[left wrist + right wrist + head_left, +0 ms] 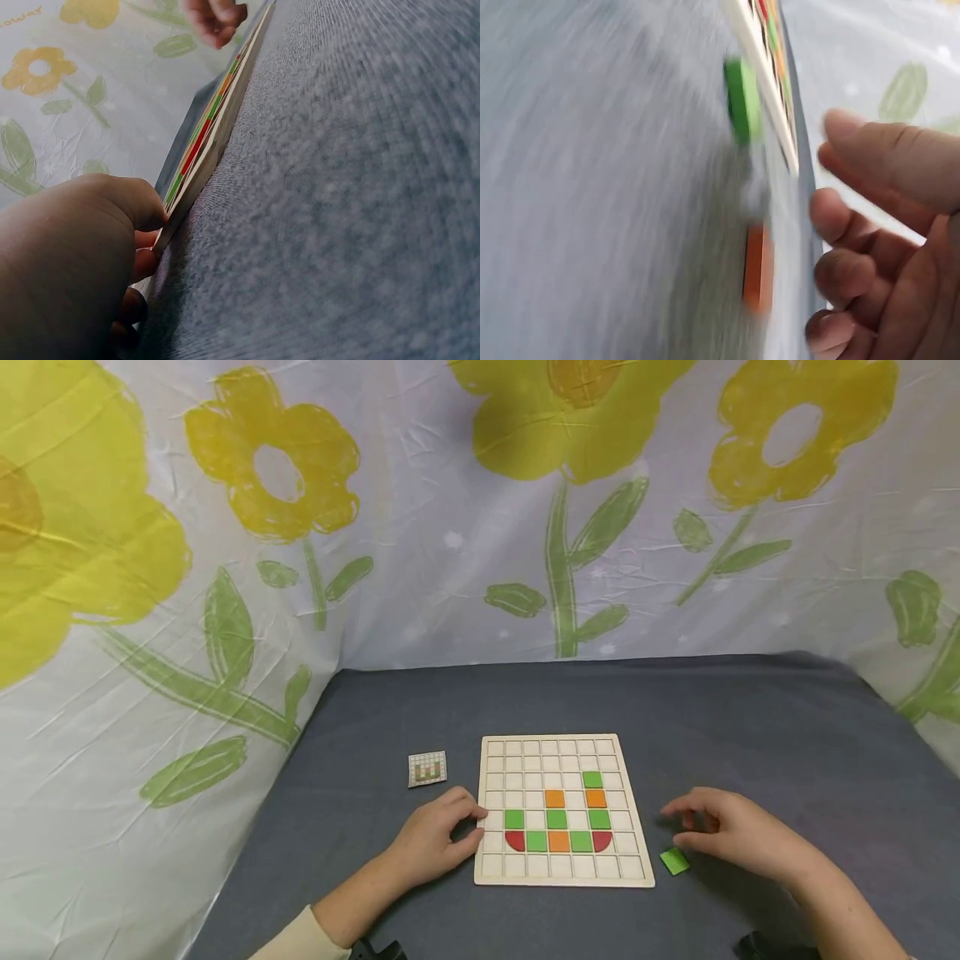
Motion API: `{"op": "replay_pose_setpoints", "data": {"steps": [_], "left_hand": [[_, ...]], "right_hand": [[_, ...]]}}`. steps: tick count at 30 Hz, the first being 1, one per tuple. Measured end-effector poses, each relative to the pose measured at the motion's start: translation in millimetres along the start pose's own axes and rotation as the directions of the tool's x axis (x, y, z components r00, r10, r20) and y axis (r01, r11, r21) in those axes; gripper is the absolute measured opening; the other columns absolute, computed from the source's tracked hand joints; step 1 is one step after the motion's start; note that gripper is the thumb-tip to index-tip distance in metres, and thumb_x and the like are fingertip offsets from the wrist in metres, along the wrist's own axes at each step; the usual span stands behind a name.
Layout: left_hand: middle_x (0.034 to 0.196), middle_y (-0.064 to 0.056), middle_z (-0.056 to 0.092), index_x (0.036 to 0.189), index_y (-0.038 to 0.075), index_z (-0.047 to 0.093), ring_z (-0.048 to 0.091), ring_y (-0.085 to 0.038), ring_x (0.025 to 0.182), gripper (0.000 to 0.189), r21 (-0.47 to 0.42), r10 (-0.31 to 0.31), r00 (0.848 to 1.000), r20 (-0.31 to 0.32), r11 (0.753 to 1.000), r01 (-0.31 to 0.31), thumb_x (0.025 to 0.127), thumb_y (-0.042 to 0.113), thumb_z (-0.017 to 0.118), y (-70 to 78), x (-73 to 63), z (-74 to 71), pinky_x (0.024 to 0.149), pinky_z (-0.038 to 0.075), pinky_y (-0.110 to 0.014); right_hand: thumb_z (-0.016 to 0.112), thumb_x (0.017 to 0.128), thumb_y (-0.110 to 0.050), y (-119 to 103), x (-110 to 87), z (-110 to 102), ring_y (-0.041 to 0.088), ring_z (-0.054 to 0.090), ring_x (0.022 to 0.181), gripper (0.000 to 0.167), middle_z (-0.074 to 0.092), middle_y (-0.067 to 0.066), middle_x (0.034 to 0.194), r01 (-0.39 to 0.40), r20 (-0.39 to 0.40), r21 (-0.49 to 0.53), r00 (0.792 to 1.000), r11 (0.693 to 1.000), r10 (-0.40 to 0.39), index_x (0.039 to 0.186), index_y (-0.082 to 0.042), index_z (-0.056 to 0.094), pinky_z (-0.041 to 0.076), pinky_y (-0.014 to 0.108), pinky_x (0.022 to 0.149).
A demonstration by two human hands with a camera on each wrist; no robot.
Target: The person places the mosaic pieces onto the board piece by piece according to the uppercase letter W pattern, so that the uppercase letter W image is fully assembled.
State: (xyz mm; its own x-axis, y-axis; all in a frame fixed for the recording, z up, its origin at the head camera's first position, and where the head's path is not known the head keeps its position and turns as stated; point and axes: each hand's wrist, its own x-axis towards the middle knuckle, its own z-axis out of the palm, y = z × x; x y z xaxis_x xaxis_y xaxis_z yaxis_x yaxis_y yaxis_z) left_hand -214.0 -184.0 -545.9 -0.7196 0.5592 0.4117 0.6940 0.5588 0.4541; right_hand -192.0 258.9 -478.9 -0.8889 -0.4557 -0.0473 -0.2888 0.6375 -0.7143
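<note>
My left hand (433,837) rests at the left edge of a pale wooden grid board (491,866), thumb and fingertips touching it. Green and orange square tiles and two red rounded tiles (514,841) lie in the board's cells. To the right of the board, my right hand (738,835) hovers over the cloth with loosely bent fingers and nothing between them. A loose green tile (674,861) lies just below its thumb in the head view. The right wrist view, blurred, also shows an orange tile (757,268) on the cloth, hidden behind the hand in the head view.
A small pattern card (427,769) with a printed grid lies left of the board. Dark grey cloth (420,710) covers the table. Behind it hangs a white curtain (420,527) with yellow flowers. Dark objects (757,946) show at the bottom edge near both wrists.
</note>
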Motion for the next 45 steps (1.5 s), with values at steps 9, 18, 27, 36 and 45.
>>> {"op": "replay_pose_setpoints", "data": {"steps": [9,18,27,36,45], "left_hand": [[0.103,0.010,0.059,0.108,0.017,0.072,0.057,-0.004,0.088,0.017,-0.005,-0.024,1.000,0.003,1.000,0.024,0.092,0.015,0.076,2.9,0.4,-0.1,0.077,0.051,-0.026],[0.103,0.010,0.060,0.109,0.017,0.072,0.057,-0.004,0.087,0.017,-0.008,-0.032,0.999,0.013,0.999,0.033,0.092,0.015,0.076,3.5,1.5,-0.4,0.077,0.051,-0.026],[0.103,0.010,0.059,0.109,0.016,0.072,0.057,-0.003,0.086,0.018,-0.005,-0.024,1.000,0.010,1.000,0.024,0.092,0.014,0.076,2.2,1.1,-1.4,0.076,0.052,-0.026],[0.104,0.010,0.060,0.109,0.017,0.072,0.057,-0.004,0.088,0.017,-0.009,-0.048,0.999,0.023,0.999,0.048,0.092,0.015,0.075,3.9,0.8,-1.4,0.078,0.052,-0.027],[0.104,0.010,0.060,0.110,0.017,0.073,0.057,-0.003,0.087,0.017,-0.012,-0.061,0.998,0.033,0.998,0.061,0.093,0.016,0.075,4.6,1.5,-2.1,0.077,0.052,-0.027]], "right_hand": [[0.083,0.085,-0.015,33.0,-29.3,-14.1,0.005,0.051,0.074,0.033,0.059,-0.001,0.092,-0.020,0.071,0.028,0.997,0.999,0.018,0.115,-0.006,0.071,0.046,0.026,0.063],[0.081,0.087,-0.010,34.7,-30.4,-14.2,0.005,0.048,0.068,0.041,0.055,0.002,0.090,-0.065,0.050,-0.002,0.997,0.998,0.065,0.124,0.000,0.069,0.045,0.027,0.059],[0.080,0.086,-0.010,34.0,-25.3,-14.6,0.002,0.046,0.064,0.026,0.057,-0.005,0.084,-0.085,0.001,-0.149,0.996,0.985,0.086,0.110,-0.002,0.073,0.043,0.026,0.057],[0.083,0.081,-0.011,27.0,-22.1,-17.7,0.003,0.046,0.065,0.024,0.057,-0.007,0.084,-0.107,-0.069,-0.227,0.993,0.968,0.093,0.103,-0.010,0.073,0.041,0.027,0.058],[0.082,0.086,-0.015,7.6,-14.4,-28.3,0.007,0.048,0.069,0.025,0.064,-0.005,0.094,-0.111,-0.064,-0.185,0.993,0.976,0.101,0.110,-0.012,0.075,0.042,0.028,0.056]]}}
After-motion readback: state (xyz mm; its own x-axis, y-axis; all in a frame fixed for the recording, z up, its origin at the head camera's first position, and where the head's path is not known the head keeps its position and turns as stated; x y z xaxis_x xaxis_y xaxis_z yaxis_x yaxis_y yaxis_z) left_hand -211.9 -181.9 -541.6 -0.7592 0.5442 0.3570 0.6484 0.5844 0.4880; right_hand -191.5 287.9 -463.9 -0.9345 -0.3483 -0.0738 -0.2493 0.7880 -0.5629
